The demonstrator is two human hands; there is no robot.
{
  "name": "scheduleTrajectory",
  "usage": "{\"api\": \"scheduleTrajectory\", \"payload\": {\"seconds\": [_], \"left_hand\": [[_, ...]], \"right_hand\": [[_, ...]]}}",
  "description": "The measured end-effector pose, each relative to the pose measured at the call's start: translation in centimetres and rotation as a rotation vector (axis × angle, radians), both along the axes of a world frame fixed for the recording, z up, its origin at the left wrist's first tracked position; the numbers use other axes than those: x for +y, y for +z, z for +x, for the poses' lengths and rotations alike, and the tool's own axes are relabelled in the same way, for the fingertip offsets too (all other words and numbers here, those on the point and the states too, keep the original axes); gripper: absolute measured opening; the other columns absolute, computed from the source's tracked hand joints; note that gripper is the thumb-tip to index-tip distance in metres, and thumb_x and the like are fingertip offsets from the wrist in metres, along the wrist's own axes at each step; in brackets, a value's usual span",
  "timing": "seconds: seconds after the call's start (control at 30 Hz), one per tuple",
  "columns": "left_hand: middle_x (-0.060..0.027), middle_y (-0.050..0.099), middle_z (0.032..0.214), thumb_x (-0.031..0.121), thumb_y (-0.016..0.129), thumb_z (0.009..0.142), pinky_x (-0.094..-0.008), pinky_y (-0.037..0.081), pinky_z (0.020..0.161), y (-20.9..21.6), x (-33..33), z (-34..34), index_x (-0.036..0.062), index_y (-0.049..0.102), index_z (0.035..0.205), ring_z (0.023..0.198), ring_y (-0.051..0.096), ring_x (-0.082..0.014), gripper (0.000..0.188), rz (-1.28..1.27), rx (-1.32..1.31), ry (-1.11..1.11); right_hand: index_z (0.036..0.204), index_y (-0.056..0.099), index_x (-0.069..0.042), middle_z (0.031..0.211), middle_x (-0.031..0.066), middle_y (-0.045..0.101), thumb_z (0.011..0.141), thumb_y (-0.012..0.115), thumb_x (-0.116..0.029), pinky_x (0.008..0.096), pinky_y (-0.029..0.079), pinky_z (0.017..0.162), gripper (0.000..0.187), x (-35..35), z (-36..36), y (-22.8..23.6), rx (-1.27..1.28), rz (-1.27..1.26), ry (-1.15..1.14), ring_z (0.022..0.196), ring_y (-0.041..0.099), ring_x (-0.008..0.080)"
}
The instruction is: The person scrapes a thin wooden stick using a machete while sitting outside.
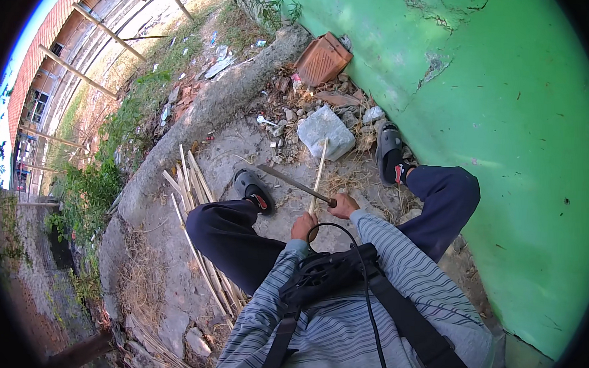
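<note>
My left hand [303,226] is closed around the lower end of a pale bamboo strip [320,169]. The strip's far end rests against a whitish stone block [312,129] on the ground between my feet. In my right hand [344,206] is the brown handle of a machete [288,182]. Its long dark blade points to the left and lies across the strip, close to my left hand; whether it touches the strip I cannot tell. Several more split bamboo strips [191,182] lie in a bundle by my left leg.
A green wall [498,108] rises close on my right. Ahead, rubble and litter surround a broken orange roof tile [324,59]. A low concrete kerb [209,103] curves along the left, with weeds [94,190] beyond it. Shavings [348,180] lie near my right foot.
</note>
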State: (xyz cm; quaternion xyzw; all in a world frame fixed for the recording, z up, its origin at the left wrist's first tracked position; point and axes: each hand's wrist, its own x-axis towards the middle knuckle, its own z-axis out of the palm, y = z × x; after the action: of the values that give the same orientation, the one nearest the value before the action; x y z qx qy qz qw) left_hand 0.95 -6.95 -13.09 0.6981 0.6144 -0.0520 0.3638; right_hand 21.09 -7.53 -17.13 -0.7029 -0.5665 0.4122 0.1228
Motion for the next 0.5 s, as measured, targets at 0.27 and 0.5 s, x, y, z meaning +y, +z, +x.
{"api": "scheduleTrajectory", "payload": {"seconds": [0.27, 0.5], "left_hand": [[-0.0339, 0.068, 0.099, 0.044, 0.046, 0.101, -0.0595, 0.051, 0.084, -0.2, -0.5, -0.5, -0.0014, 0.065, 0.100, 0.095, 0.065, -0.0526, 0.049, 0.008, -0.013, -0.009], [-0.0352, 0.067, 0.098, 0.044, 0.045, 0.102, -0.0603, 0.051, 0.082, 0.0, -0.1, -0.1, -0.0028, 0.065, 0.096, 0.095, 0.065, -0.0525, 0.051, 0.018, -0.038, 0.015]], "right_hand": [[0.086, 0.074, -0.008, 0.090, 0.0216, 0.073, 0.076, 0.073, -0.036, 0.0478, 0.057, 0.081, 0.030, 1.5, 0.8, 0.6, -0.039, -0.085, -0.116, 0.089, 0.071, 0.0403], [0.085, 0.072, -0.006, 0.088, 0.0212, 0.072, 0.076, 0.071, -0.035, 0.0483, 0.056, 0.079, 0.031, -0.2, 0.4, -0.8, -0.033, 0.020, -0.057, 0.085, 0.071, 0.0399]]}}
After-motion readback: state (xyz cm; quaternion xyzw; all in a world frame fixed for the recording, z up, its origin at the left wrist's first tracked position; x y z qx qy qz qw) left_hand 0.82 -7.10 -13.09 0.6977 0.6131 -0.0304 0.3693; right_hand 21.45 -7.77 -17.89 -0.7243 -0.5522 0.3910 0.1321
